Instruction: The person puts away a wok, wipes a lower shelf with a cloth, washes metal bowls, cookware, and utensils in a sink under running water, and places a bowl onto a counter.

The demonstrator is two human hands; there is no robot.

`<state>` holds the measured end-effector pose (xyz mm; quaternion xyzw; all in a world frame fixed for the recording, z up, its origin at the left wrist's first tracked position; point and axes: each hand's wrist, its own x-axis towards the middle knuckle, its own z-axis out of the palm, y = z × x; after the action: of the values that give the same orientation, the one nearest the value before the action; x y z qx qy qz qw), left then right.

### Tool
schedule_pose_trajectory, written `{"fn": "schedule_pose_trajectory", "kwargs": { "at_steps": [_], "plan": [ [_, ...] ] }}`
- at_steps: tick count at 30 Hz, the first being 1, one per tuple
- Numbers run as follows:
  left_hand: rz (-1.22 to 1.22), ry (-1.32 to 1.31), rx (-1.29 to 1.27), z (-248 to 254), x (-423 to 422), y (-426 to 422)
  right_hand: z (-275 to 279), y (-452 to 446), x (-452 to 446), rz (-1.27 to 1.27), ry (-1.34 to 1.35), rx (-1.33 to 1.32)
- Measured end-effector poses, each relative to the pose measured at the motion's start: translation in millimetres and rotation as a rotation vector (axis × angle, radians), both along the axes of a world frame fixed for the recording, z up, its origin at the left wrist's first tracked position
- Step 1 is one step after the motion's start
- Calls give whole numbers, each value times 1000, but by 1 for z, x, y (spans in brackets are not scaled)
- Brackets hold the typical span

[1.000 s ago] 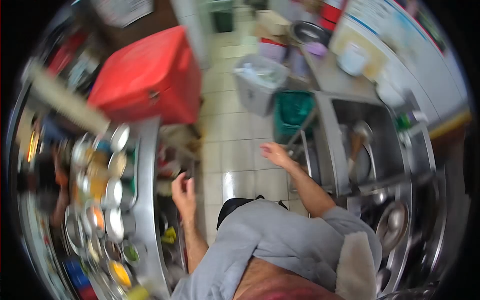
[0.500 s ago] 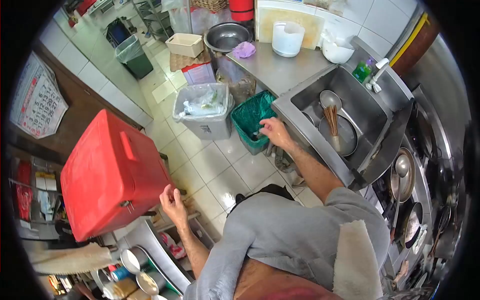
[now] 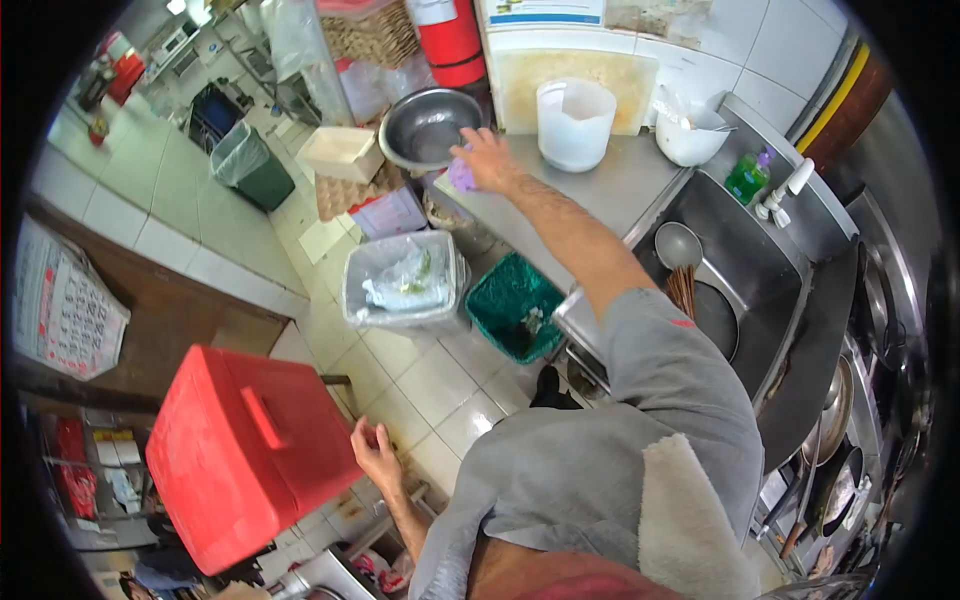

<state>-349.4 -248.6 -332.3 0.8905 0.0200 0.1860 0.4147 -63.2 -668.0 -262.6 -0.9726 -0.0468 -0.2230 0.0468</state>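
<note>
Well, right hand (image 3: 488,160) on purple wad (image 3: 461,175); sink (image 3: 755,252) (ladle (image 3: 679,244) inside).

grey short-sleeved shirt (image 3: 570,470), red sleeve mark (image 3: 683,323), black shoe (image 3: 548,385)

Purple wad (image 3: 461,176), crumpled, partly hidden, at metal counter (image 3: 625,182) corner.

Purple crumpled bundle (image 3: 461,176), red chest (image 3: 215,440), green bin liner (image 3: 488,302), grey shirt (image 3: 570,480), white tub (image 3: 575,130)
</note>
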Motion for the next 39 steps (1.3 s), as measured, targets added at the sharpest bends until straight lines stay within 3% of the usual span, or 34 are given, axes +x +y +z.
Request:
{"fn": "schedule_pose_trajectory", "kwargs": {
  "at_steps": [4,6,8,10,12,14,16,18,20,23,24,26,28,31,32,34,36,39],
  "plan": [
    [-34,87,-113,2,42,-53,-29,-30,43,-99,-167,-221],
    [-117,82,-89,4,67,-77,-54,-42,46,-46,503,261],
    [-166,123,-130,10,98,-106,-101,-47,32,-118,265,297],
    [-341,87,-77,20,138,-137,-122,-40,0,-165,189,354],
    [-484,15,-57,24,186,-168,-85,-39,-52,-220,323,541],
    [-647,4,-1,41,236,-211,-78,-61,-97,-179,230,980],
    [-797,-129,46,48,286,-262,-43,-92,-140,-277,219,1237],
    [-896,-303,100,64,319,-322,-13,-121,-181,-409,181,1310],
    [-1064,-468,132,86,343,-382,25,-130,-213,-556,-36,1275],
    [-1155,-572,149,97,372,-453,7,-152,-251,-589,-306,1173],
    [-1294,-577,292,87,393,-471,5,-153,-263,-615,-318,1172],
    [-1446,-593,430,95,393,-485,3,-154,-284,-759,-378,1282],
    [-1553,-99,707,105,388,-491,7,-154,-298,-734,-520,1303],
    [-1646,-387,708,112,362,-468,-7,-167,-323,-686,-546,1824],
    [-1691,-505,751,124,351,-462,-23,-177,-329,-692,-564,1829],
    [-1732,-477,865,143,326,-454,-48,-187,-341,-605,-461,2199],
    [-1785,-619,998,151,302,-451,-42,-178,-329,-714,-550,2215],
    [-1897,-653,1221,169,251,-454,-19,-169,-315,-433,-677,1887]
  ]
}}
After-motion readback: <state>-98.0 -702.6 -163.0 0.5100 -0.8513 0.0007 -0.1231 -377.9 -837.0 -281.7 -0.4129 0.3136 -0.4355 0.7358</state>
